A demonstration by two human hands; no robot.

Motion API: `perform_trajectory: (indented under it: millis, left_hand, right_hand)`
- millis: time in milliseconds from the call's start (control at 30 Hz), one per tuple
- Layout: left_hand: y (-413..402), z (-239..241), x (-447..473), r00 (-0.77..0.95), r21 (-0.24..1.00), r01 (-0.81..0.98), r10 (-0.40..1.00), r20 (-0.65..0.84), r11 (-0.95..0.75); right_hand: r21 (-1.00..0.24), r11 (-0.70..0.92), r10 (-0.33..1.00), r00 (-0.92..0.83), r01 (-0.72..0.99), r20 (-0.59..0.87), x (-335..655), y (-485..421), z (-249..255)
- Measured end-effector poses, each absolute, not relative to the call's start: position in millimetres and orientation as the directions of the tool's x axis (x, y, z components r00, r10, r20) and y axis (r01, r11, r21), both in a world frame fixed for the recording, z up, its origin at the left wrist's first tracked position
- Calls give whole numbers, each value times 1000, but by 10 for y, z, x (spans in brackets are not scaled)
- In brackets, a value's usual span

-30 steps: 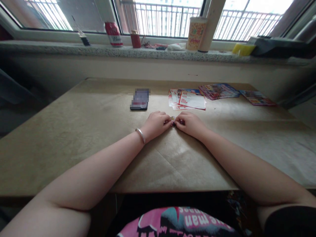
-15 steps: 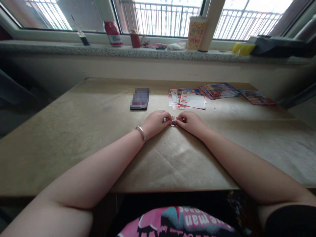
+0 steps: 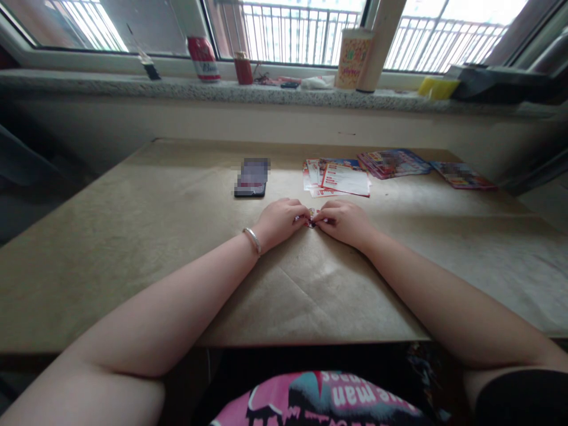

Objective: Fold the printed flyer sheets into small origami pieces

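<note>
Both hands meet near the middle of the table (image 3: 146,266). Between them lies a small, flat, multicoloured piece (image 3: 312,212) with white, red and dark patches, too small for its kind to be told. My left hand (image 3: 284,218), with a silver bangle at the wrist, pinches its left side. From the right, my right hand (image 3: 339,219) has thumb and forefinger closed on its lower right part. The fingertips hide much of the piece. Just beyond the hands lie several overlapping printed cards (image 3: 346,179), the top one mostly white with red print.
A dark phone (image 3: 251,177) lies left of the cards. Farther right are a stack of colourful cards (image 3: 393,163) and another pile (image 3: 461,175). On the windowsill (image 3: 266,93) stand a red can (image 3: 203,59), a red bottle (image 3: 242,69) and a patterned paper cup (image 3: 352,59).
My right hand has shifted slightly left, and its fingertips now cover more of the small piece. The left hand stays almost where it was.
</note>
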State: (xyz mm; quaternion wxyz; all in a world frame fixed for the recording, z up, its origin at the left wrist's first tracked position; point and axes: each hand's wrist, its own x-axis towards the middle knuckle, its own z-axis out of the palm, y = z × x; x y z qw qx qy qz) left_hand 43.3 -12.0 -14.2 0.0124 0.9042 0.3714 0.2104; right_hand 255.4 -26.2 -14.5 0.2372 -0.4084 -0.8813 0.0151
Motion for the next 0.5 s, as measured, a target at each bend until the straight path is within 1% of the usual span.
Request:
perform_trajectory:
  millis: [267,400,500]
  left_hand:
    - [-173,-112,373,720,65,605,580,381,-794]
    - [-191,-89,373,742,-10,609,566,359,-793]
    - [-203,-75,377,750,-45,613,563,347,-788]
  right_hand:
    - [-291,670,733,-548,682,402,2580,-237,-164]
    - [-321,666,739,-541,673,401,2596,-223,-172]
    - [-312,665,740,-539,679,403,2606,-224,-169]
